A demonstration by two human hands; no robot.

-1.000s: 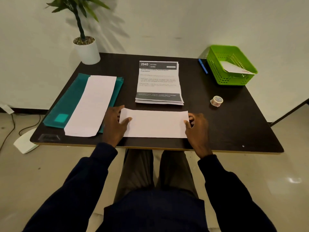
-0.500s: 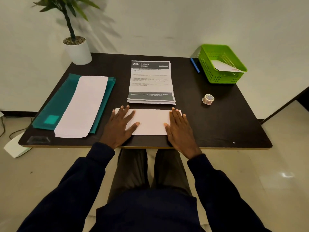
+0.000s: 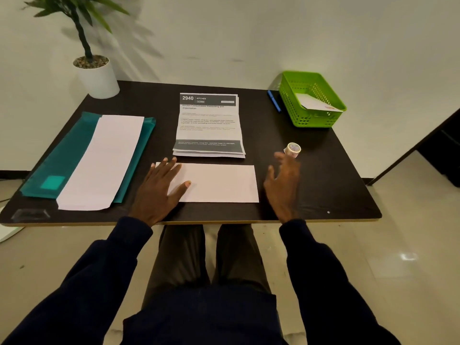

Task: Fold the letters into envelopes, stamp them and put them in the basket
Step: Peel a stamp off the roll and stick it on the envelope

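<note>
1. Envelope [image 3: 219, 183] lies at the desk's [image 3: 311, 175] near edge, my left hand [image 3: 159, 189] flat on it.
2. Right hand [image 3: 283, 181] is spread, empty, near the stamp roll [image 3: 293, 148].
3. Basket [image 3: 296, 103] holds one; letters [image 3: 209, 125] remain.

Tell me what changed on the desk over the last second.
The right hand left the envelope and moved right, toward the roll of tape, open and not yet gripping it. The left hand stayed flat on the envelope's left end. The stack of letters, the basket and the pen stayed put.
</note>
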